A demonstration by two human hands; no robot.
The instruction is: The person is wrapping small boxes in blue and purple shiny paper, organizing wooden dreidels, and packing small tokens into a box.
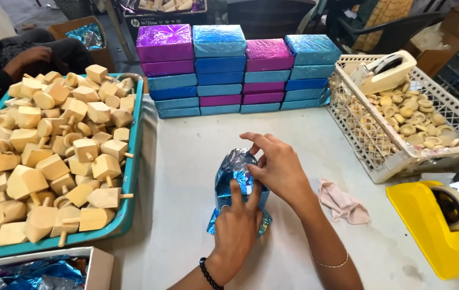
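Now I am seeing 2 containers: a teal tray (132,161) on the left holding wooden tops (52,156), and a white basket (369,156) on the right holding wooden discs (406,115) and a tape dispenser (382,71). My left hand (237,228) is pressing the blue foil-wrapped box (233,180) at table centre while my right hand (277,166) is pinching its foil. Its long axis is running near to far. Open tabletop (186,139) is lying between it and the far stacked boxes (237,70).
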